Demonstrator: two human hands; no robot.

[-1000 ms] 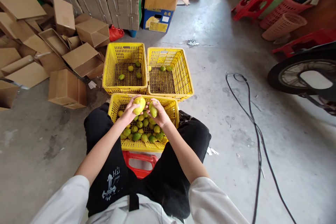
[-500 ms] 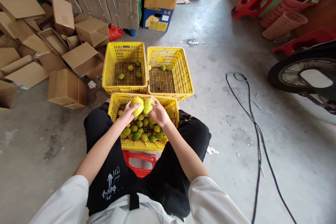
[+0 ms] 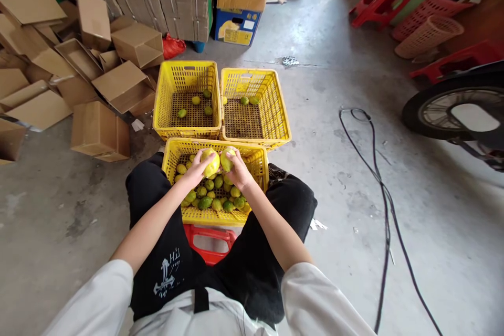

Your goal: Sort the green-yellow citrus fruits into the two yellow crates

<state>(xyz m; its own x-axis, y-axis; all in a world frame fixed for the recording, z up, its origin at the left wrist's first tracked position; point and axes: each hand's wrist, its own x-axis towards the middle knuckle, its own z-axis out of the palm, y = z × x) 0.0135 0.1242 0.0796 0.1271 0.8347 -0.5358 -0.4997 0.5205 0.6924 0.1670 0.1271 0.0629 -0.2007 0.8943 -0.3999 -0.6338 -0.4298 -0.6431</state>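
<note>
My left hand (image 3: 197, 169) is closed round a yellow lemon (image 3: 210, 163), its thumb lying across the fruit. A second lemon (image 3: 227, 159), yellow-green, sits in the fingers of my right hand (image 3: 238, 170). Both hands are close together above the near yellow crate (image 3: 212, 216), which stands between my knees. Inside that crate lie several green and yellow lemons (image 3: 205, 203); my hands hide part of them.
Beyond stand two more yellow crates, the left one (image 3: 158, 107) and the right one (image 3: 281, 107), each holding a few lemons. Cardboard boxes (image 3: 100, 128) pile up at left. A black cable (image 3: 376, 168) and a motorbike wheel (image 3: 437, 110) are at right. A red stool (image 3: 208, 257) shows below.
Both hands have moved slightly down and to the right with their lemons. The lemon in my right hand has turned more upright.
</note>
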